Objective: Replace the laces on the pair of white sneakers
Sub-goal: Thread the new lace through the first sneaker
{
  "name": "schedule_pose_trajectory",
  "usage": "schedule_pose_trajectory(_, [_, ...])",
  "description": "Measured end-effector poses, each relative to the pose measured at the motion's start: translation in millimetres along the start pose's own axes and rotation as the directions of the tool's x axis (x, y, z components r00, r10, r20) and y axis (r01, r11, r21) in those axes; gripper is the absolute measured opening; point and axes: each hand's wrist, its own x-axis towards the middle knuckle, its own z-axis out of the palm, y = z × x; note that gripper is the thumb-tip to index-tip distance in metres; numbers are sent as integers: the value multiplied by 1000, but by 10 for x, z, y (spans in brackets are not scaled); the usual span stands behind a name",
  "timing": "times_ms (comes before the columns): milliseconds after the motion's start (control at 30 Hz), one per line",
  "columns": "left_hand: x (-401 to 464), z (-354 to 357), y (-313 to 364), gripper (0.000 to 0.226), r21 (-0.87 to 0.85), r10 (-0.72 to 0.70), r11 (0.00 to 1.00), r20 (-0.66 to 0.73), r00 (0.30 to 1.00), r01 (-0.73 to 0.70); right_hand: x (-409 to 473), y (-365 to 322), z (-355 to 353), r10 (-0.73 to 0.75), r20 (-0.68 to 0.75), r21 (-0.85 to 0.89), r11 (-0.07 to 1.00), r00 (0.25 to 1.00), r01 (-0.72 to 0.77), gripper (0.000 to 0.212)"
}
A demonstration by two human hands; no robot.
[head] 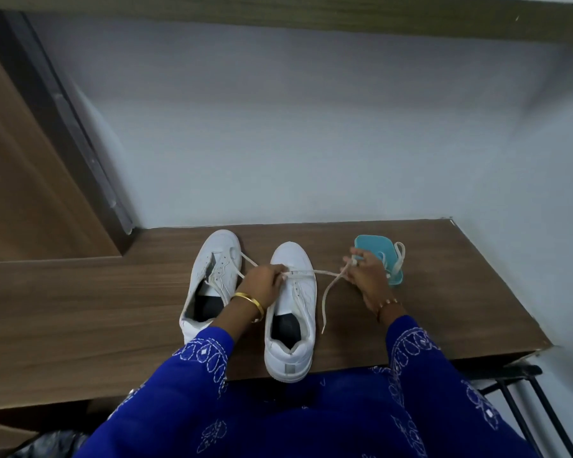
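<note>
Two white sneakers stand side by side on the wooden desk [80, 292], toes away from me. The left sneaker [212, 279] has a loose lace across its eyelets. My left hand [265, 285] rests over the front of the right sneaker [291, 312] and pinches a white lace [328, 292] at the eyelets. The lace stretches right to my right hand [366, 276], which grips it, and its free end hangs down onto the desk.
A light blue holder [377, 249] with white laces on it lies just beyond my right hand. The desk's right edge and corner lie close by, with a black metal frame [516, 391] below. A white wall rises behind the desk.
</note>
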Motion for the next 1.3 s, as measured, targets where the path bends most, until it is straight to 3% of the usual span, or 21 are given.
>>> schedule_pose_trajectory(133, [13,-19,-40,21,-64,-23,998,-120,993,15,-9,256,-84,-17,7,-483,875,1000,19,25])
schedule_pose_trajectory(200, [19,-41,-85,17,-108,-71,993,-188,980,52,-62,344,-85,-22,53,-668,742,998,52,26])
schedule_pose_trajectory(300, [32,-61,-177,17,-243,-197,962,-299,934,125,-157,419,-3,-167,5,-830,549,986,97,36])
schedule_pose_trajectory(400, [27,-92,-246,19,-355,-332,913,-369,868,199,-256,404,120,-353,1,-841,506,935,192,32])
schedule_pose_trajectory(467, [34,-101,-312,20,-320,-356,918,-398,846,235,-289,383,184,-509,70,-824,455,858,338,16])
schedule_pose_trajectory(533, [26,-95,-340,20,-233,-328,939,-383,864,254,-304,383,225,-558,187,-807,382,809,450,4])
schedule_pose_trajectory(600, [3,-62,-316,20,-65,-240,970,-365,900,233,-305,466,274,-511,327,-797,302,795,523,16])
schedule_pose_trajectory(667, [-16,-9,-280,17,32,-134,988,-332,934,153,-290,591,321,-432,418,-766,305,799,566,13])
schedule_pose_trajectory(800, [-56,105,-107,28,-58,14,998,-173,985,-24,-287,718,293,-357,461,-736,358,812,575,8])
schedule_pose_trajectory(900, [-63,170,-68,27,-207,-67,978,-164,984,32,-349,595,254,-314,479,-737,363,820,570,20])
schedule_pose_trajectory(1000, [-38,186,-92,17,-298,-193,945,-179,965,134,-320,694,227,-229,524,-770,285,820,572,24])
schedule_pose_trajectory(1200, [21,102,-204,16,-121,-255,966,-280,926,230,-305,792,199,-118,568,-766,287,815,576,6])
schedule_pose_trajectory(1300, [27,80,-175,20,11,-229,971,-268,936,240,-274,785,212,-253,568,-774,160,783,613,17])
